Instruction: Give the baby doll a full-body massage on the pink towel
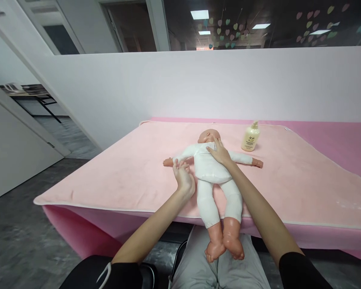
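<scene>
A baby doll [212, 170] with a white cloth body lies on its back on the pink towel [123, 160], head toward the wall, arms spread, feet hanging past the table's front edge. My right hand [219, 153] rests flat on the doll's upper chest, fingers spread near its chin. Beside the doll's arm on the left, my left hand [184, 176] is turned palm up with its fingers apart and slightly curled; whether it touches the arm is hard to tell.
A pale yellow pump bottle [250, 137] stands on the towel, right of the doll's head. Behind the table rises a white wall [198, 84] with windows above. My legs in grey trousers [195, 261] are under the table's front edge.
</scene>
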The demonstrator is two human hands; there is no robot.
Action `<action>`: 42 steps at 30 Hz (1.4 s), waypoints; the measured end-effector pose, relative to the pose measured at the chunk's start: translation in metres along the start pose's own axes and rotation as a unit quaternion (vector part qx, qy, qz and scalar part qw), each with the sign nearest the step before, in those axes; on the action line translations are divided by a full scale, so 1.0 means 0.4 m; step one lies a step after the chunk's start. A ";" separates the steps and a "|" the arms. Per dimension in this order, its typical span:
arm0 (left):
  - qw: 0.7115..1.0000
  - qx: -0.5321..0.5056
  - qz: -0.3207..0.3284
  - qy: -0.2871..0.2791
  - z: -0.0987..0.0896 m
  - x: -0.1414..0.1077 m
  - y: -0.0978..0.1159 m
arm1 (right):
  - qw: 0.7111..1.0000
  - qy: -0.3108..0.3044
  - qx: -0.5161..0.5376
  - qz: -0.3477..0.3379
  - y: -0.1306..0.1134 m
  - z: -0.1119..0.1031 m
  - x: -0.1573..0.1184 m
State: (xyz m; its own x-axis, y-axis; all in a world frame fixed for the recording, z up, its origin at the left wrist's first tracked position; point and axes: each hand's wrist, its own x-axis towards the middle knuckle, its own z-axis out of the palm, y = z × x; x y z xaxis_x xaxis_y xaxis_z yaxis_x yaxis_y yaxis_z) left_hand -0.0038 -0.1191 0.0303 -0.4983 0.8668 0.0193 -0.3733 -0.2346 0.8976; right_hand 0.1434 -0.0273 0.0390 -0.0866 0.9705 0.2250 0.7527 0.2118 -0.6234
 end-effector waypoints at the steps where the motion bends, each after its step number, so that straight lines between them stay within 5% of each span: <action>1: 0.998 0.047 0.049 -0.013 0.009 0.003 0.002 | 1.000 0.001 0.008 -0.002 0.014 -0.005 -0.008; 4: 0.943 0.252 0.177 -0.129 0.050 0.026 -0.003 | 1.000 0.000 0.018 -0.016 0.052 -0.020 -0.032; 7: 0.857 0.423 0.179 -0.233 0.089 0.068 -0.026 | 0.999 0.017 0.018 -0.032 0.076 -0.030 -0.048; 14: 0.793 0.528 0.158 -0.260 0.131 0.103 -0.078 | 0.995 0.098 0.009 0.007 0.108 -0.038 -0.054; 23: 0.784 0.489 0.198 -0.327 0.120 0.137 -0.086 | 0.991 0.136 0.003 0.004 0.136 -0.064 -0.058; 29: 0.776 0.501 0.236 -0.301 0.100 0.136 -0.088 | 0.987 0.151 0.025 -0.043 0.110 -0.057 -0.086; 35: 0.809 0.452 0.263 -0.269 0.082 0.115 -0.098 | 0.991 0.108 -0.004 -0.082 0.098 -0.037 -0.149; 42: 0.793 0.385 0.267 -0.388 0.030 0.072 -0.073 | 0.983 0.015 0.048 -0.178 0.130 -0.058 -0.247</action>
State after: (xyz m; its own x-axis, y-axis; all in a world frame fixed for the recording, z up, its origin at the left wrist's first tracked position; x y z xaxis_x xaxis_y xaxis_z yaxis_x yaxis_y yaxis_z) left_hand 0.0020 -0.0822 0.0099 0.3193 0.8139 0.4855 0.4670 -0.5809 0.6667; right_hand 0.2062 -0.1148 0.0017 -0.3130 0.8292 0.4631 0.6133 0.5487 -0.5681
